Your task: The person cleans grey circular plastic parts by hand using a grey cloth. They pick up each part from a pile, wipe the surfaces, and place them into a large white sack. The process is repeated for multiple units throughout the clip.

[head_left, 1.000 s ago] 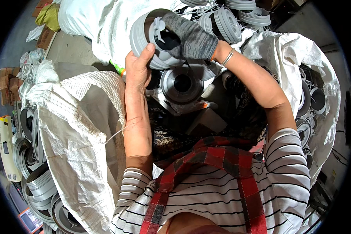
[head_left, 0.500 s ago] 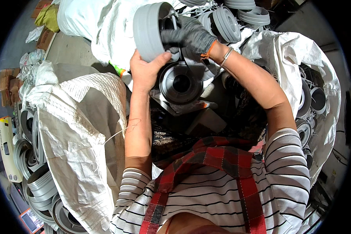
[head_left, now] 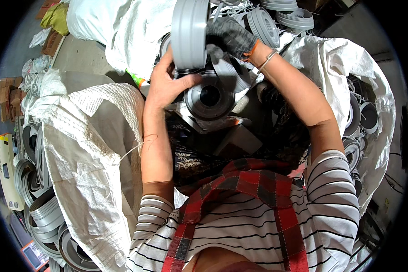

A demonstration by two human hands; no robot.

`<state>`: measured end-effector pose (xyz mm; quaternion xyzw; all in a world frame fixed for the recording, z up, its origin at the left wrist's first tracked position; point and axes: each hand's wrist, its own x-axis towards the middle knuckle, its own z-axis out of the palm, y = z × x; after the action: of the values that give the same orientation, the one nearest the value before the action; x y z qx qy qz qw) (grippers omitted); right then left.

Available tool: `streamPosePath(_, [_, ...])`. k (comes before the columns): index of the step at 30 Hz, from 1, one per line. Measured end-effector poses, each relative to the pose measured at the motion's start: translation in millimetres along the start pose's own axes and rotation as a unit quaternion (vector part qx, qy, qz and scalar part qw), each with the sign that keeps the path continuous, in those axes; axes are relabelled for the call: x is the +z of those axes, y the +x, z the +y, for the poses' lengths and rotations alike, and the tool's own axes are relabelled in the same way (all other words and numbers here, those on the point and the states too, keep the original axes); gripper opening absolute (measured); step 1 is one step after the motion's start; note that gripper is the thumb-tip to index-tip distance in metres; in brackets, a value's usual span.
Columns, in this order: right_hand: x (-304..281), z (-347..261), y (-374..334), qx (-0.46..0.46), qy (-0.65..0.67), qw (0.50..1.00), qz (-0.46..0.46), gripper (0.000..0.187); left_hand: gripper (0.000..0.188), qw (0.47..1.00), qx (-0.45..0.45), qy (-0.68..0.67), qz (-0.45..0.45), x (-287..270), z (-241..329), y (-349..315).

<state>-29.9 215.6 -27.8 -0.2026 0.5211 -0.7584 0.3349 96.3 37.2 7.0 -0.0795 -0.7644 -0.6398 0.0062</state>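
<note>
A wide grey plastic ring (head_left: 190,38) stands tipped on its side in front of me, its round wall facing left. My bare left hand (head_left: 164,84) grips it from the lower left. The fingers go behind the wall, with their tips hidden, and the thumb stretches out just under its lower edge. At the ring's right side is my right hand (head_left: 231,36) in a dark grey knit glove with an orange cuff. Motion smears its fingers, so their closing is unclear. Right below lies a grey round part with a central hole (head_left: 208,96). A curved grey piece (head_left: 230,72) leans beside it.
Grey ribbed rings (head_left: 263,27) lie piled at the far right on white sheeting. An open white woven sack (head_left: 90,167) stands at my left; another sack (head_left: 376,149) with rings inside is at my right. More grey rings (head_left: 47,208) are stacked at the far left.
The ring has shifted right and upward and turned, showing more of its outer wall. My gloved right hand has drawn a little to the right. My left hand has slid slightly lower.
</note>
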Motion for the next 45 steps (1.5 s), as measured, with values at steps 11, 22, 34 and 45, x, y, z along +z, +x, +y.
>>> streamPosePath(11, [-48.4,-47.1,26.1,-0.078,-0.331,0.904,0.258,0.048,0.066,0.891,0.136,0.349,0.258,-15.7,-22.7,37.0])
streamPosePath(22, [-146.0,36.6,25.5,0.165,-0.713,0.611,0.301,0.045,0.050,0.941,-0.020,0.085,0.327,-45.5,-32.0,12.6])
streamPosePath(34, [-21.6,5.6,55.0,-0.049,0.084,0.980,0.173,0.029,0.050,0.875,-0.034,-0.460,0.145,-32.0,-7.5,11.1])
streamPosePath(45, [104.0,101.4,56.4,-0.088,-0.734,0.634,-0.228,0.023,0.028,0.838,0.156,-0.327,0.408,-48.8,-13.2,7.8])
